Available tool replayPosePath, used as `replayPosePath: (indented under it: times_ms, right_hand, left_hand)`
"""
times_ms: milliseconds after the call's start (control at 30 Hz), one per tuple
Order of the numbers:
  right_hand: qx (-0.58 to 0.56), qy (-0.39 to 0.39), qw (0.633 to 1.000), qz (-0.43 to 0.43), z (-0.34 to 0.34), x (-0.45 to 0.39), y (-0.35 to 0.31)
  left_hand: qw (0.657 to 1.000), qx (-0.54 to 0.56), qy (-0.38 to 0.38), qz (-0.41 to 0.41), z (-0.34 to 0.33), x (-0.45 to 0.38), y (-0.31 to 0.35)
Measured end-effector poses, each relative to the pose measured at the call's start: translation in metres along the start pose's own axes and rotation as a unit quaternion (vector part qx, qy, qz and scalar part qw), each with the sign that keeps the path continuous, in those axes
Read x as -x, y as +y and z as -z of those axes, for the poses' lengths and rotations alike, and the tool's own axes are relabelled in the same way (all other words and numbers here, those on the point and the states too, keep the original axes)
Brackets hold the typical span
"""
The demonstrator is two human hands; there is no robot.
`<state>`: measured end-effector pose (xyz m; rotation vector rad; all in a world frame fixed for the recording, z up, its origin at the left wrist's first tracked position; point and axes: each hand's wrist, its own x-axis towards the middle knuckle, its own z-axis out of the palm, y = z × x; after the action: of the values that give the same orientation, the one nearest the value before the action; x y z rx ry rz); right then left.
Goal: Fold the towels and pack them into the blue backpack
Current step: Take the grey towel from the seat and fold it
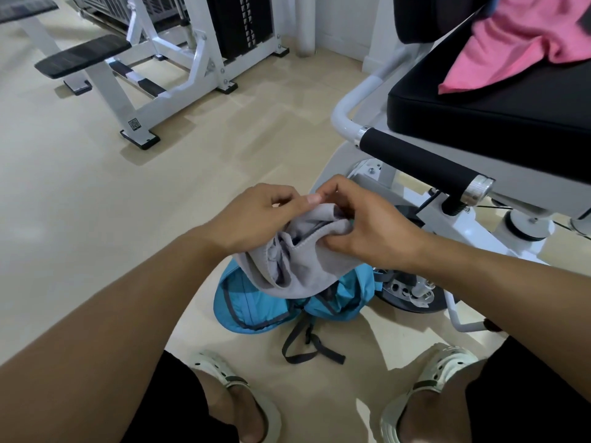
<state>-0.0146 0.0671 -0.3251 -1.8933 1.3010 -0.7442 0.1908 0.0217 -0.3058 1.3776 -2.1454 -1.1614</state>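
A grey towel (299, 262) hangs bunched between both my hands, above the blue backpack (256, 306). The backpack lies open on the floor between my feet, its dark straps trailing toward me. My left hand (256, 215) pinches the towel's upper edge with thumb and fingers. My right hand (364, 225) grips the same edge from the right side, fingers curled into the cloth. A pink towel (518, 43) lies crumpled on the black padded seat at the upper right.
A white gym machine with a black seat (479, 110) and a padded roller bar (422, 164) stands close on the right. Another white weight machine (179, 59) stands at the back left. My feet in white clogs (425, 391) flank the backpack on the beige floor.
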Motion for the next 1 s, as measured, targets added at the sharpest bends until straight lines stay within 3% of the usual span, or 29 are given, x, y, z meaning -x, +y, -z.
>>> replayPosePath:
  times_ms: [167, 467, 800, 1000]
  right_hand:
    - [-0.057, 0.059, 0.996, -0.02, 0.006, -0.002, -0.001]
    - [-0.014, 0.143, 0.988, -0.057, 0.006, 0.0, 0.001]
    - [-0.077, 0.103, 0.985, -0.114, 0.006, -0.005, 0.005]
    - [-0.073, 0.108, 0.989, -0.072, 0.004, -0.001, 0.0]
  left_hand:
    - [0.999, 0.024, -0.035, -0.028, -0.005, 0.002, 0.011]
    - [0.993, 0.104, -0.054, 0.017, 0.004, -0.001, -0.002]
    - [0.987, 0.137, -0.044, 0.068, 0.0, -0.002, -0.004]
    - [0.991, 0.112, -0.012, 0.072, -0.003, -0.004, -0.003]
